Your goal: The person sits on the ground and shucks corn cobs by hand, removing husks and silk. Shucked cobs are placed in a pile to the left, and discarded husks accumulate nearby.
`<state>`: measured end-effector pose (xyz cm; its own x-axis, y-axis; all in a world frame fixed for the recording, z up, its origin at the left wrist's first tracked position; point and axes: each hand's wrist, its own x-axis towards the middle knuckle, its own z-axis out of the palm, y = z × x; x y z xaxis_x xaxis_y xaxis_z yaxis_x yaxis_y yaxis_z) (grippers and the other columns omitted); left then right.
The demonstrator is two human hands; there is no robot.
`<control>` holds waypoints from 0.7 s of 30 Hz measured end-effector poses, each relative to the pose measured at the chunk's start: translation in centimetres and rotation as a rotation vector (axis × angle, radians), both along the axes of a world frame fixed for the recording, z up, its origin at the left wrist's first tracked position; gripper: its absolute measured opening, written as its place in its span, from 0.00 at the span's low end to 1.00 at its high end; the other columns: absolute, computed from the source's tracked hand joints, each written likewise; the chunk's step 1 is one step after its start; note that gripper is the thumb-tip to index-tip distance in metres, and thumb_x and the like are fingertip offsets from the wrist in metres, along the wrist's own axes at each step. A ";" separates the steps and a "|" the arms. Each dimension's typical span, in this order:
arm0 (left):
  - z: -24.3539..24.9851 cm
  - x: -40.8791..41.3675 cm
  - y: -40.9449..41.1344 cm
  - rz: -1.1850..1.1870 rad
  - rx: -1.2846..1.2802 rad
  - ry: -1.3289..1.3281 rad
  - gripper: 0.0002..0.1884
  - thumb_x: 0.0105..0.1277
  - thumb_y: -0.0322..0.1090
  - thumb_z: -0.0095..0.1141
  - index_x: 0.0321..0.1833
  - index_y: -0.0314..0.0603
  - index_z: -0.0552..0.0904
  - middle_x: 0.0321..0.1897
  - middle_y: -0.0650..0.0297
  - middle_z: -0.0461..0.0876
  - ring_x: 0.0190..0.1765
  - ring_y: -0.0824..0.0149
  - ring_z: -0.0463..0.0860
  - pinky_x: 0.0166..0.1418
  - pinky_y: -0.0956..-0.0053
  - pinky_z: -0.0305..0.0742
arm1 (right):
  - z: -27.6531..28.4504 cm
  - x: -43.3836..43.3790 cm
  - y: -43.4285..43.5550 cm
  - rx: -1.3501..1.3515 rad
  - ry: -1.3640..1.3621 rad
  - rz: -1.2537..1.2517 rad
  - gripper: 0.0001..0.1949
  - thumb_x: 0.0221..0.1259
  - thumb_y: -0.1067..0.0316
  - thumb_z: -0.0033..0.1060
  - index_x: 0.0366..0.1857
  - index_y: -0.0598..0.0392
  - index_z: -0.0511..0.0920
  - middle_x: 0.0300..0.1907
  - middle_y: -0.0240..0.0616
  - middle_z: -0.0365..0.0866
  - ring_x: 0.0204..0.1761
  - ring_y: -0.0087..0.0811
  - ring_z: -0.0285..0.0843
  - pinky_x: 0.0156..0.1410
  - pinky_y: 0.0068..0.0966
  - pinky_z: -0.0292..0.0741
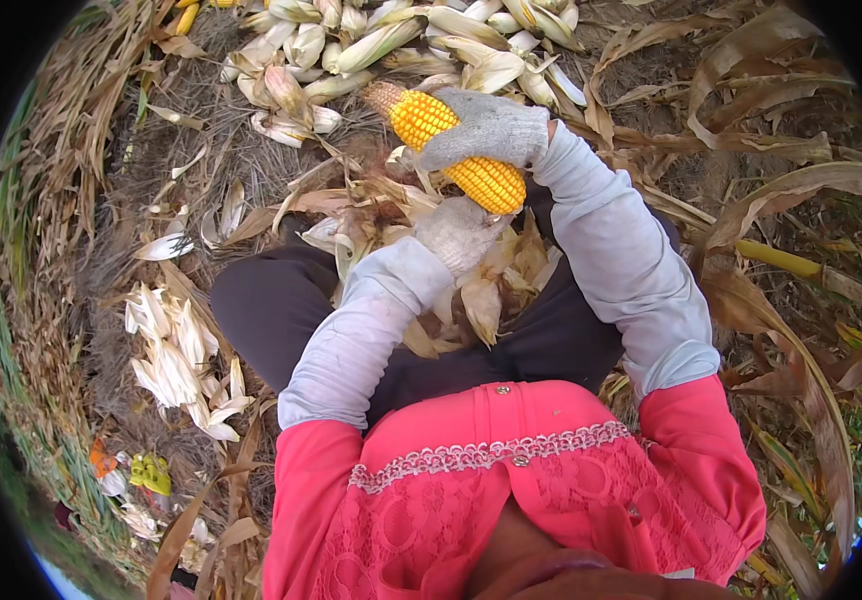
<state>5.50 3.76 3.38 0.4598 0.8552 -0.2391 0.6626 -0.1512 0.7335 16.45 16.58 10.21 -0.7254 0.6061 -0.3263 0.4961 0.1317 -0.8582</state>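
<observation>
In a grey knit glove, my right hand (487,127) is closed around a husked ear of yellow corn (487,182), held slantwise above my lap. The pale, kernel-poor tip points up and left. My left hand (461,232), gloved too, is at the ear's lower end; its fingers are mostly hidden, so its hold is unclear. Loose dry corn husks (482,309) lie in my lap beneath both hands. Beyond the hands, a pile of ears in pale husks (378,45) rests on the ground.
Stripped husks (176,360) lie left of my knee. Long dry corn leaves (768,195) and a stalk (780,259) spread on the right. Yellow ears (187,19) show at the top left. A yellow-green plastic bag (150,472) sits at lower left, and cut stalks (48,187) line the far left.
</observation>
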 end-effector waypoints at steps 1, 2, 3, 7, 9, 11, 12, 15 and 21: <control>-0.3 0.4 -0.6 0.037 0.095 -0.098 0.23 0.77 0.55 0.45 0.60 0.46 0.82 0.46 0.47 0.86 0.47 0.44 0.85 0.53 0.52 0.80 | 0.8 0.2 -0.5 -0.128 0.078 0.011 0.35 0.48 0.50 0.78 0.57 0.61 0.75 0.47 0.38 0.82 0.47 0.28 0.81 0.53 0.28 0.80; -0.6 0.5 -1.2 0.074 0.191 -0.195 0.23 0.77 0.54 0.44 0.61 0.47 0.82 0.46 0.49 0.87 0.46 0.46 0.86 0.51 0.53 0.81 | 1.4 0.5 -1.0 -0.256 0.156 0.023 0.35 0.47 0.52 0.78 0.57 0.61 0.75 0.47 0.38 0.82 0.47 0.28 0.81 0.53 0.28 0.81; -0.6 0.4 -1.4 0.000 0.209 -0.157 0.23 0.77 0.54 0.44 0.62 0.47 0.81 0.47 0.49 0.87 0.47 0.46 0.86 0.52 0.53 0.81 | 1.8 1.0 -1.1 -0.382 0.230 0.024 0.34 0.47 0.54 0.79 0.58 0.62 0.75 0.47 0.38 0.82 0.47 0.28 0.81 0.53 0.27 0.81; 2.2 -0.5 -2.5 -0.165 0.228 -0.129 0.25 0.77 0.56 0.45 0.65 0.46 0.79 0.50 0.48 0.86 0.51 0.46 0.86 0.57 0.55 0.81 | 2.0 2.7 -2.1 -0.540 0.487 0.080 0.35 0.41 0.61 0.80 0.57 0.62 0.75 0.42 0.39 0.84 0.41 0.29 0.84 0.48 0.27 0.83; 4.4 -0.7 -2.3 -0.176 0.127 -0.107 0.26 0.76 0.57 0.46 0.64 0.46 0.80 0.49 0.48 0.87 0.52 0.47 0.86 0.57 0.55 0.80 | 1.7 3.1 -2.7 -0.545 0.570 -0.005 0.35 0.42 0.60 0.79 0.57 0.63 0.74 0.40 0.41 0.84 0.38 0.31 0.85 0.46 0.28 0.84; 5.9 -1.3 -1.0 -0.081 -0.207 -0.165 0.24 0.76 0.55 0.49 0.60 0.44 0.82 0.46 0.47 0.87 0.51 0.47 0.86 0.54 0.56 0.80 | 0.2 4.0 -2.6 -0.458 0.594 -0.216 0.35 0.44 0.57 0.77 0.58 0.63 0.74 0.41 0.44 0.85 0.39 0.33 0.86 0.45 0.30 0.84; 5.0 -1.8 -1.4 0.056 -0.218 -0.323 0.23 0.76 0.54 0.50 0.59 0.44 0.83 0.45 0.47 0.87 0.50 0.47 0.86 0.53 0.57 0.79 | 0.7 3.8 -1.6 -0.519 0.639 -0.151 0.35 0.48 0.53 0.75 0.58 0.64 0.74 0.43 0.47 0.85 0.39 0.37 0.87 0.47 0.34 0.86; 5.1 -2.8 -0.7 0.173 -0.022 -0.415 0.18 0.76 0.50 0.53 0.53 0.43 0.83 0.39 0.50 0.85 0.45 0.49 0.85 0.46 0.60 0.78 | -0.6 3.7 0.1 -0.740 0.943 -0.385 0.30 0.57 0.54 0.71 0.58 0.64 0.74 0.45 0.49 0.85 0.46 0.42 0.88 0.54 0.41 0.87; 3.1 -2.2 0.9 0.335 0.171 -0.192 0.15 0.77 0.49 0.53 0.47 0.46 0.84 0.30 0.52 0.83 0.36 0.47 0.85 0.38 0.56 0.77 | -0.7 2.5 0.6 -0.504 0.938 -0.623 0.23 0.63 0.63 0.68 0.57 0.63 0.71 0.43 0.46 0.83 0.41 0.39 0.87 0.48 0.37 0.88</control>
<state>3.26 4.62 6.44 0.1717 0.9850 -0.0177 0.5496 -0.0808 0.8315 18.91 17.17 9.53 -0.4371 0.8895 -0.1330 -0.4796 -0.3557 -0.8022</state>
